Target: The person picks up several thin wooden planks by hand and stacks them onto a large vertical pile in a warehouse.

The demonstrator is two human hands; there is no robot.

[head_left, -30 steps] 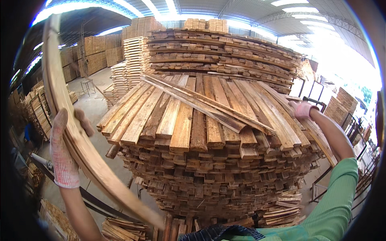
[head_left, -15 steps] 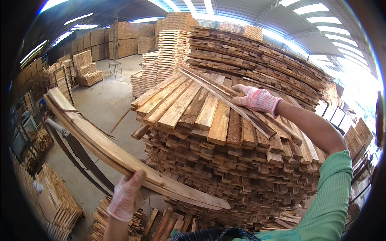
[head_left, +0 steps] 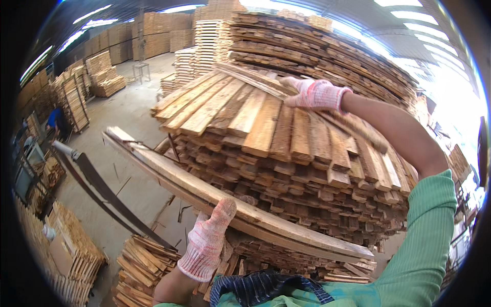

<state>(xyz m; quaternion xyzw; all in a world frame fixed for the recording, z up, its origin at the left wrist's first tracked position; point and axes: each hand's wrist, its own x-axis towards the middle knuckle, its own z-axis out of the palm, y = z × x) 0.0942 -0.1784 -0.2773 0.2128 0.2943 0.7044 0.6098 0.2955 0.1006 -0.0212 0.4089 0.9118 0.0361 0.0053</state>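
My left hand [head_left: 208,239], in a pink-speckled white glove, grips a long rough wooden plank [head_left: 169,171] from below. The plank runs from the upper left down to the lower right, across the front of a tall stack of wooden slats [head_left: 286,174]. My right hand [head_left: 316,93], gloved the same way, rests on thin slats [head_left: 255,82] lying diagonally on top of the stack; its fingers lie flat over them and I cannot tell whether they close around one. A green sleeve covers my right upper arm.
More stacked timber [head_left: 327,51] rises behind the pile and along the far wall. A low pile of short boards [head_left: 143,266] lies on the concrete floor at my feet. A dark metal bar [head_left: 102,189] slants at the left. A person in blue [head_left: 56,120] stands far left.
The plank in my left hand has swung from upright at the left down to a low slant across the stack front. My right hand has moved left along the stack top onto the thin slats.
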